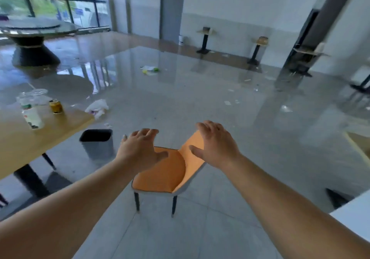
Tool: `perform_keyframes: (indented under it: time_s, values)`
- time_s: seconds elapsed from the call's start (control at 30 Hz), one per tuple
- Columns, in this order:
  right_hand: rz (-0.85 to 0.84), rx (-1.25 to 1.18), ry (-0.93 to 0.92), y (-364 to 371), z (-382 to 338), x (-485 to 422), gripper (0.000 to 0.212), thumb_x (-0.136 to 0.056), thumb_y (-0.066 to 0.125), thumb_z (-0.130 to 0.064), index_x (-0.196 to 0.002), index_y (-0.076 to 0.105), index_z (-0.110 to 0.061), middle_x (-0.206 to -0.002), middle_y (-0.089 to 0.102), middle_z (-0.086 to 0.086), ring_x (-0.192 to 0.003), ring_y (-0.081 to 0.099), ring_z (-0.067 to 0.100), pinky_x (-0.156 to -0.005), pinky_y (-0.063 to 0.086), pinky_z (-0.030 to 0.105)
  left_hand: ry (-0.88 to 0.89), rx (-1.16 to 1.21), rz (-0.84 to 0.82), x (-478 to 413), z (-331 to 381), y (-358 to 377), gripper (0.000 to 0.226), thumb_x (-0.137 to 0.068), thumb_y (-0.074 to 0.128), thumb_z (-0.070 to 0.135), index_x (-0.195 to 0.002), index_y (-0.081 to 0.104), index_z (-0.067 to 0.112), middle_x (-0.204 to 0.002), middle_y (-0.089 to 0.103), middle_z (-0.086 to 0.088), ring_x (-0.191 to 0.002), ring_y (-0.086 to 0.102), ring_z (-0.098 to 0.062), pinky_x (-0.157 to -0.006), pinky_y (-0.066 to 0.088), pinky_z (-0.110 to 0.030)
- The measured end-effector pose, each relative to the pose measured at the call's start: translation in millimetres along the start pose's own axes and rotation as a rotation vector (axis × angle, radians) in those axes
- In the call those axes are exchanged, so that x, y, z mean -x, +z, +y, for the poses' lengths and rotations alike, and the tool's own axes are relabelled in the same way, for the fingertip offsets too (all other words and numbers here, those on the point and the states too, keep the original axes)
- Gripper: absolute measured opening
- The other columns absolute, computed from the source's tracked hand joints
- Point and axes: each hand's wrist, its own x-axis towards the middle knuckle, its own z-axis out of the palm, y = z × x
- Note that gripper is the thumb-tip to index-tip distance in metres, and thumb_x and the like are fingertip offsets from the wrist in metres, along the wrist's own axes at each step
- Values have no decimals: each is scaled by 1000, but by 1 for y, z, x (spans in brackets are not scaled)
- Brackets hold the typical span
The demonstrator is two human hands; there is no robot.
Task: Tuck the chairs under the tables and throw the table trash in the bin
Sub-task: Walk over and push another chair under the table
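An orange chair (162,175) with dark legs stands on the floor in front of me, its back at the right. Both my arms reach out over it. My left hand (140,150) hovers above the seat with fingers spread and holds nothing. My right hand (215,144) is spread in front of the chair's back; whether it touches I cannot tell. A wooden table (18,148) at the left carries a yellow can (56,106), plastic bottles (32,115) and a crumpled white tissue (97,108). A grey bin (98,143) with a black liner stands beside the table.
Scraps of litter (150,70) lie on the glossy grey floor further out. A round dark table (34,38) stands at the far left by the windows. Small pedestal tables (205,40) line the back wall. A white surface edge (354,220) shows at the lower right.
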Motion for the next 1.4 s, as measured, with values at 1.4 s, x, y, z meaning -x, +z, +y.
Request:
perform_keyframes:
  time_s: [1.4]
  values:
    - [-26,178,274,-29,784,-299,80,-91,45,-73,-155,28,-27,-163,31,3,-148,27,26,-118,31,47,405,122,31,-693,621,169,89,-83,54,81,-154,37,30,-159,42,1,-145,37,-27,-117,34,-50]
